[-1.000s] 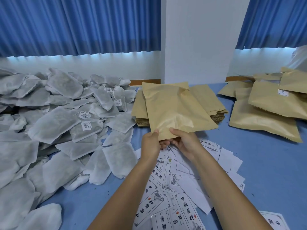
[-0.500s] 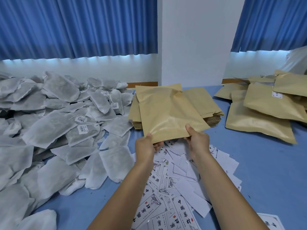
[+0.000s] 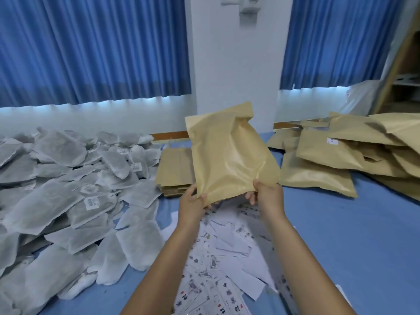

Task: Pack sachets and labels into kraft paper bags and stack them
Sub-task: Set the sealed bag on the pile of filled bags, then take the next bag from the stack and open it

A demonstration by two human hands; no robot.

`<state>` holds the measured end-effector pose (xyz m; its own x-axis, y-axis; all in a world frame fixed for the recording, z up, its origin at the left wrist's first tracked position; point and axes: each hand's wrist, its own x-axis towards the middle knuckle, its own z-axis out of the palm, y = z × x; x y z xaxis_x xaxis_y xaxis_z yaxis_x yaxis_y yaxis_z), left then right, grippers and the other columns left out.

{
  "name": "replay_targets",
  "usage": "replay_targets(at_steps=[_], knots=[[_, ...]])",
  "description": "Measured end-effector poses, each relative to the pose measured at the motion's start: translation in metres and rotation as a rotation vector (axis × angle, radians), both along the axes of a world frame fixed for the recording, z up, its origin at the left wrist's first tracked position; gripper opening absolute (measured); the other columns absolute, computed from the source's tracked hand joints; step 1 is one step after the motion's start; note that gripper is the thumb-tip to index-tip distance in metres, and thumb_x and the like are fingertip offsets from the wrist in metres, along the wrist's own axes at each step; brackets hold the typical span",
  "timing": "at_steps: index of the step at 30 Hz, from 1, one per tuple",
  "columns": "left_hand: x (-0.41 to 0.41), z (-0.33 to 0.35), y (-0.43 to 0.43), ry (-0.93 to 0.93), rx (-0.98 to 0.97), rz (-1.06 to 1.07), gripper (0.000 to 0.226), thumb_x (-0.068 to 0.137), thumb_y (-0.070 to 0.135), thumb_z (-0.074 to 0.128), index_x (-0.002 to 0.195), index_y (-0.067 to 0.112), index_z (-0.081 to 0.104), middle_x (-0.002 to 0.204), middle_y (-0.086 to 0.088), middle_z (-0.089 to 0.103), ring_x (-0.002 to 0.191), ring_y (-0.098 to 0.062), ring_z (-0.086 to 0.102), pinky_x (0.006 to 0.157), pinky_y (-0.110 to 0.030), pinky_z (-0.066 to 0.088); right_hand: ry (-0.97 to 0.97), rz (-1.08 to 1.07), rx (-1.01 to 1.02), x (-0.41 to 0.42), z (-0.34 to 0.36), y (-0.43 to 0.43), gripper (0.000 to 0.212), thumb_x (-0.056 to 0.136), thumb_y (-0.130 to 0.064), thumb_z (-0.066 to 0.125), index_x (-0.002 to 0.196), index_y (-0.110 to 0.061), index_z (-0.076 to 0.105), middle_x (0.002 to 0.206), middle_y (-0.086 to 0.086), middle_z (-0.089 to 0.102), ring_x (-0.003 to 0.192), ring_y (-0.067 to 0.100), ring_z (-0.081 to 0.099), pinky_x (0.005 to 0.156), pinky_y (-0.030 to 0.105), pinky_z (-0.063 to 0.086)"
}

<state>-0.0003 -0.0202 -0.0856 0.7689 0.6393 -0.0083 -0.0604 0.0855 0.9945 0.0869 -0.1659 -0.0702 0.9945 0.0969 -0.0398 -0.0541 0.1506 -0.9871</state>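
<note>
Item: kraft bag (image 3: pixel 229 155), held in both hands. Grip: the left hand (image 3: pixel 191 204) pinches the near left corner, thumb on the front face, the other fingers mostly hidden behind the paper. The right hand (image 3: pixel 269 197) pinches the near right corner, thumb on the front, fingertips (image 3: pixel 250 197) curled under the lower edge. Both sets of fingers are closed on the paper, not on each other. Position: the bag is lifted clear of the blue table (image 3: pixel 352 235). Its short lower edge spans from one hand to the other, and its long axis runs up and away from the fingers, leaning a little toward the left-hand side. The far end is crumpled; which end is the mouth cannot be told. Directly below the fingers: loose printed labels (image 3: pixel 227 246). Outward of the left hand: a heap of grey sachets (image 3: pixel 68 178), nearest that hand. Beyond the fingers, partly behind the bag: a stack of flat empty bags (image 3: pixel 175 169). Outward of the right hand, well apart: a pile of filled bags (image 3: pixel 329 155), nearest that hand. Judgement: for filling, the left hand has the shorter reach to a sachet; for stacking, the right hand leads.
</note>
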Motion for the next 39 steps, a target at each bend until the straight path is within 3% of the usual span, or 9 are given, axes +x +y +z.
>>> replay_targets(at_steps=[7, 11, 17, 22, 25, 27, 30, 34, 39], knots=[[0.053, 0.019, -0.081, -0.027, -0.128, -0.221, 0.037, 0.095, -0.009, 0.045, 0.123, 0.011, 0.057, 0.097, -0.008, 0.067, 0.071, -0.016, 0.069, 0.071, -0.035, 0.059, 0.058, -0.284, 0.286, 0.004, -0.001, -0.085, 0.016, 0.093, 0.003, 0.044, 0.086, -0.007, 0.055, 0.043, 0.002, 0.053, 0.033, 0.01, 0.044, 0.034, 0.018, 0.034], [0.083, 0.021, -0.13, -0.022, -0.103, -0.278, 0.037, 0.095, -0.008, 0.043, 0.121, 0.014, 0.057, 0.094, -0.008, 0.068, 0.062, -0.016, 0.069, 0.052, -0.018, 0.052, 0.077, -0.421, 0.399, 0.015, -0.003, -0.131, 0.017, 0.092, 0.004, 0.046, 0.088, -0.009, 0.057, 0.058, 0.005, 0.054, 0.033, 0.01, 0.045, 0.034, 0.018, 0.033], [0.133, 0.031, -0.181, -0.054, -0.172, -0.308, 0.042, 0.091, -0.014, 0.042, 0.113, 0.016, 0.061, 0.095, -0.009, 0.066, 0.064, -0.02, 0.065, 0.054, -0.019, 0.053, 0.114, -0.482, 0.499, 0.053, 0.005, -0.174, 0.015, 0.093, 0.003, 0.048, 0.095, -0.009, 0.058, 0.071, 0.003, 0.058, 0.039, 0.009, 0.049, 0.035, 0.019, 0.037], [0.19, 0.086, -0.166, -0.175, -0.309, -0.207, 0.026, 0.096, -0.008, 0.04, 0.118, -0.007, 0.052, 0.108, -0.018, 0.058, 0.104, -0.039, 0.061, 0.072, -0.024, 0.054, 0.001, -0.041, 0.663, 0.112, 0.056, -0.157, 0.042, 0.094, 0.008, 0.049, 0.134, -0.001, 0.041, 0.129, 0.018, 0.053, 0.114, 0.027, 0.058, 0.097, 0.031, 0.048], [0.204, 0.093, -0.129, 0.08, 0.268, -0.255, 0.069, 0.098, 0.023, 0.051, 0.151, 0.007, 0.009, 0.15, -0.018, 0.024, 0.124, -0.038, 0.048, 0.098, -0.039, 0.045, 0.065, 0.042, 0.546, 0.131, 0.058, -0.144, 0.065, 0.093, 0.01, 0.048, 0.15, -0.003, 0.018, 0.143, 0.02, 0.041, 0.128, 0.027, 0.05, 0.106, 0.028, 0.04], [0.195, 0.074, -0.104, 0.418, 0.927, -0.212, 0.087, 0.09, 0.047, 0.057, 0.152, 0.011, 0.007, 0.151, -0.02, 0.019, 0.127, -0.037, 0.042, 0.1, -0.041, 0.039, 0.079, 0.068, 0.434, 0.132, 0.042, -0.131, 0.061, 0.094, 0.009, 0.047, 0.148, -0.001, 0.022, 0.141, 0.02, 0.043, 0.125, 0.028, 0.052, 0.102, 0.028, 0.042], [0.167, 0.033, -0.079, 0.771, 1.433, -0.235, 0.088, 0.085, 0.055, 0.059, 0.147, 0.01, 0.014, 0.14, -0.016, 0.035, 0.127, -0.031, 0.039, 0.098, -0.042, 0.037, 0.154, 0.168, 0.366, 0.119, 0.007, -0.102, 0.045, 0.094, 0.01, 0.046, 0.138, 0.008, 0.036, 0.137, 0.024, 0.046, 0.122, 0.039, 0.053, 0.101, 0.036, 0.043], [0.14, 0.02, -0.054, 0.704, 1.688, -0.136, 0.04, 0.09, 0.007, 0.05, 0.129, 0.012, 0.042, 0.12, -0.006, 0.057, 0.108, -0.025, 0.058, 0.081, -0.033, 0.046, 0.176, 0.177, 0.281, 0.091, -0.018, -0.065, 0.032, 0.096, 0.005, 0.048, 0.126, 0.011, 0.049, 0.112, 0.019, 0.061, 0.114, 0.036, 0.059, 0.093, 0.031, 0.049], [0.088, 0.017, -0.026, 0.33, 1.409, -0.123, 0.048, 0.09, 0.001, 0.044, 0.134, 0.018, 0.052, 0.118, -0.007, 0.064, 0.105, -0.027, 0.059, 0.082, -0.032, 0.045, -0.039, -0.045, -0.067, 0.06, -0.014, -0.029, 0.011, 0.094, -0.019, 0.058, 0.097, -0.009, 0.061, 0.091, 0.003, 0.062, 0.093, 0.026, 0.062, 0.081, 0.031, 0.048]])
